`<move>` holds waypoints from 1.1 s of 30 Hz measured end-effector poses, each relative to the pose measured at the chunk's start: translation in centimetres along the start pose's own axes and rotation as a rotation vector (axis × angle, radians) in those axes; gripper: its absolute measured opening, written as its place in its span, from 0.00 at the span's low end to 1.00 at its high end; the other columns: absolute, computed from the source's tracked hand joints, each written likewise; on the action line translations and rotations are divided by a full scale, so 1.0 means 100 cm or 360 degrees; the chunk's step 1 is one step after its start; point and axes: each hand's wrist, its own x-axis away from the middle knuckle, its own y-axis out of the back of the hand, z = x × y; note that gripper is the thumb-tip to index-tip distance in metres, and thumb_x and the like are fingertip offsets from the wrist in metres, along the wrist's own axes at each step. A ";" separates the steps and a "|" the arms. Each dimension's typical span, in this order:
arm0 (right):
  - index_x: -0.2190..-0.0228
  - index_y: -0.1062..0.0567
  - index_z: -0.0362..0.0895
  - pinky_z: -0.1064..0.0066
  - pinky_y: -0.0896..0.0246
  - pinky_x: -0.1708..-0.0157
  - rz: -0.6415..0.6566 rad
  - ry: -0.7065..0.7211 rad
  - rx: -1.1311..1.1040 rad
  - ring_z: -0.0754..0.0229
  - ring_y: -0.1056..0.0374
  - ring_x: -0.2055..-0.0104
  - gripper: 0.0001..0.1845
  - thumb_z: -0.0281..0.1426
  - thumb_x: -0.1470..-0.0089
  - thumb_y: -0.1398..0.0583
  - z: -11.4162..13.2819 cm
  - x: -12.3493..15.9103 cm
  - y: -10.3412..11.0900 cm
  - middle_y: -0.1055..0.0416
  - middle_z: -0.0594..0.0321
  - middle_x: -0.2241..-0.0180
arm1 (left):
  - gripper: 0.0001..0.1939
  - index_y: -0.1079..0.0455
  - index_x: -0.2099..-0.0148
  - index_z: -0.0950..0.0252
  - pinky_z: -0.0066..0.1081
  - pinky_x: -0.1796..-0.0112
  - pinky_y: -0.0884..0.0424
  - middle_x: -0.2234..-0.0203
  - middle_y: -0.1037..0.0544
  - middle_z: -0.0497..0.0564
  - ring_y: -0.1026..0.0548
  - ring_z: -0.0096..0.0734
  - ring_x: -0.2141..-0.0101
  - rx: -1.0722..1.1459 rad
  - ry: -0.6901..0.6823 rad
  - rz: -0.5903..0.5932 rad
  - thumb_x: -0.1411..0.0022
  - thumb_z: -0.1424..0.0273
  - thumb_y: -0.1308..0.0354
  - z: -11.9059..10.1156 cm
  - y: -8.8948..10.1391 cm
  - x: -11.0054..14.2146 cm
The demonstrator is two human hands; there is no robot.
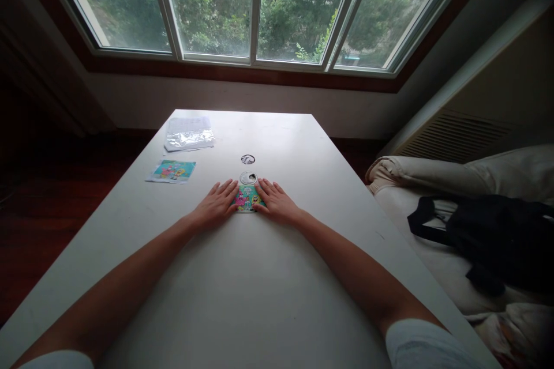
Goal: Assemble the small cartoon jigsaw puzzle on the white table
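A small colourful cartoon picture (246,199) lies flat on the white table (259,277). My left hand (216,202) rests on its left edge, palm down, with fingers stretched forward. On the right edge lies my right hand (277,202), also flat with its fingers out. Parts of both edges are hidden under the hands. Just beyond the picture is a round, pale disc (246,178) with a dark spot. Farther off is a second, dark-rimmed disc (248,159) with a grey and white pattern.
On the table's left side lies a printed cartoon sheet (173,170). Behind it are clear plastic sleeves (189,134) with papers. A window (255,11) is beyond the table. To the right, a dark garment (497,242) lies on a pale sofa (398,202).
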 end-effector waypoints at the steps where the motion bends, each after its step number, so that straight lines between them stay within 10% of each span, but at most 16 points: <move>1: 0.27 0.54 0.42 0.51 0.68 0.27 -0.0003 0.0001 -0.0003 0.50 0.67 0.23 0.46 0.58 0.33 0.59 0.001 0.000 0.000 0.62 0.51 0.26 | 0.34 0.56 0.23 0.60 0.46 0.30 0.59 0.26 0.53 0.53 0.56 0.41 0.27 0.0018 -0.0076 0.0022 0.24 0.51 0.65 -0.002 0.001 0.000; 33: 0.27 0.53 0.42 0.51 0.68 0.26 -0.0086 0.0089 -0.0005 0.49 0.67 0.23 0.45 0.57 0.33 0.56 0.010 -0.001 0.005 0.63 0.53 0.26 | 0.41 0.57 0.23 0.64 0.49 0.30 0.59 0.26 0.56 0.54 0.57 0.45 0.27 -0.0016 0.0178 0.0028 0.27 0.45 0.64 0.002 -0.002 -0.004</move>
